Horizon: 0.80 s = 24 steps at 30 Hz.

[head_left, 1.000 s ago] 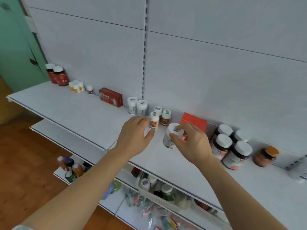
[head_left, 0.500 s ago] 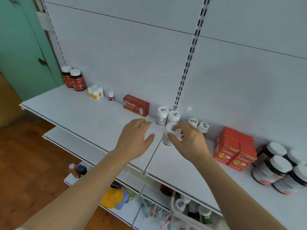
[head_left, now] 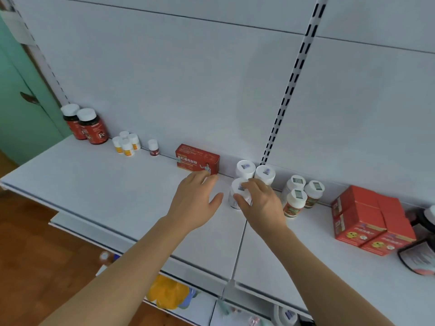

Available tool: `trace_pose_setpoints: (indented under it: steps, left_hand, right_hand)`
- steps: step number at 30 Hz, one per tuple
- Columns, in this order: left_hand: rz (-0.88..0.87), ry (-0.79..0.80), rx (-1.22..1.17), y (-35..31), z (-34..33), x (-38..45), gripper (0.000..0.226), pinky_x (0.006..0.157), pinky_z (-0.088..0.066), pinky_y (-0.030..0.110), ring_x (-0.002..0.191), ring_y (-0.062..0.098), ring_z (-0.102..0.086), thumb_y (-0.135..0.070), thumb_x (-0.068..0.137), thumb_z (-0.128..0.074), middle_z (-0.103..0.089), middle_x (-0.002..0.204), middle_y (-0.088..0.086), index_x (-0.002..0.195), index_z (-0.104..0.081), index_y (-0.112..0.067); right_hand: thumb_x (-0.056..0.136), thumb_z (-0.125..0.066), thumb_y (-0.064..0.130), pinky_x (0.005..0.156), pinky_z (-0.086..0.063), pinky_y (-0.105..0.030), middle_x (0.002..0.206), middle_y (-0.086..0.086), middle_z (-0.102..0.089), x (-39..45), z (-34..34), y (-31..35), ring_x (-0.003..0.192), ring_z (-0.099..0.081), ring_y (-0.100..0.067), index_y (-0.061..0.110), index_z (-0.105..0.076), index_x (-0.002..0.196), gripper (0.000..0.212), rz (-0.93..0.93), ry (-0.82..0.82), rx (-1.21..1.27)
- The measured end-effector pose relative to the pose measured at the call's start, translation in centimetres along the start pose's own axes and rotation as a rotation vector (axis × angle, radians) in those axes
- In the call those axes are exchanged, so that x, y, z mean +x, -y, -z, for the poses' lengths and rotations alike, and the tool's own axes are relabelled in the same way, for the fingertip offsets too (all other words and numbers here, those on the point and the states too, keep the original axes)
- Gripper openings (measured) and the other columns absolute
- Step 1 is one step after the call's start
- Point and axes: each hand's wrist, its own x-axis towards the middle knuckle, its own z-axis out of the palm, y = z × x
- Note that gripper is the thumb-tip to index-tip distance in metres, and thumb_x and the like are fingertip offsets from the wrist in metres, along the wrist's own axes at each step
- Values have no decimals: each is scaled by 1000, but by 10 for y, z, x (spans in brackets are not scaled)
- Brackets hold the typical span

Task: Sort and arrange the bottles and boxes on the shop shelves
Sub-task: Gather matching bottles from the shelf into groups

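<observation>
Head view: we see our right hand [head_left: 261,203] still pinching the white plastic bottle [head_left: 236,195], now nearer two matching bottles [head_left: 255,170] (left hand [head_left: 195,203] stays spread).

Both bare forearms reach up and forward from the lower edge of the view, converging toward the white bottle [head_left: 238,196]. The left hand [head_left: 196,203] hovers palm down just left of that bottle, fingers straight and loosely together, thumb spread toward it, holding nothing. The right hand [head_left: 261,203] sits on the bottle from its right side, fingers curled over the cap and thumb pressed against the near side, gripping it. Both wrists are nearly straight.
</observation>
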Motion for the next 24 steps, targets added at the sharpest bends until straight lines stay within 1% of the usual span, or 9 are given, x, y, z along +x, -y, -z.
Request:
trace_pose_setpoints:
  steps: [4, 6, 10, 14, 20, 24]
  left_hand:
    - [-86, 14, -40, 17, -3, 12, 45, 102, -43, 38, 122, 25, -50, -38, 92, -58, -57, 129, 5, 129, -57, -12]
    - [-133, 29, -56, 24, -4, 15, 45, 101, -43, 38, 122, 25, -50, -37, 92, -59, -58, 128, 5, 128, -58, -11]
    - [-197, 37, -97, 37, -5, 20, 44, 100, -43, 38, 121, 26, -51, -37, 92, -59, -59, 126, 5, 127, -58, -10]
    - [-238, 57, -106, 43, -6, 24, 45, 103, -42, 38, 121, 25, -50, -40, 93, -56, -57, 127, 3, 128, -57, -12]
    - [-269, 68, -122, 45, -9, 28, 43, 96, -46, 39, 116, 25, -51, -40, 92, -57, -58, 122, 3, 124, -58, -11]
    - [-284, 69, -116, 44, -11, 31, 42, 96, -46, 38, 114, 25, -52, -39, 91, -57, -58, 120, 3, 122, -59, -12]
  right_hand:
    - [78, -77, 18, 62, -48, -32, 109, -6, -63, -5, -8, 3, 84, -62, -32, 13, -64, 111, 36, -68, 15, -55]
    - [78, -77, 15, 63, -49, -34, 111, -6, -63, -5, -9, 5, 85, -62, -33, 13, -63, 114, 39, -90, 20, -69]
    - [80, -75, 14, 62, -48, -33, 110, -6, -62, -4, -11, 11, 86, -62, -32, 13, -62, 116, 39, -121, 6, -91]
    - [82, -75, 16, 57, -49, -34, 108, -4, -61, -3, -12, 17, 83, -62, -30, 14, -60, 117, 38, -131, 9, -120]
    - [81, -76, 16, 55, -51, -36, 110, -5, -62, -1, -14, 21, 81, -63, -31, 12, -60, 116, 39, -137, 15, -149]
    - [80, -76, 15, 54, -47, -33, 109, -6, -62, 1, -15, 24, 81, -63, -34, 12, -59, 115, 40, -152, 27, -188]
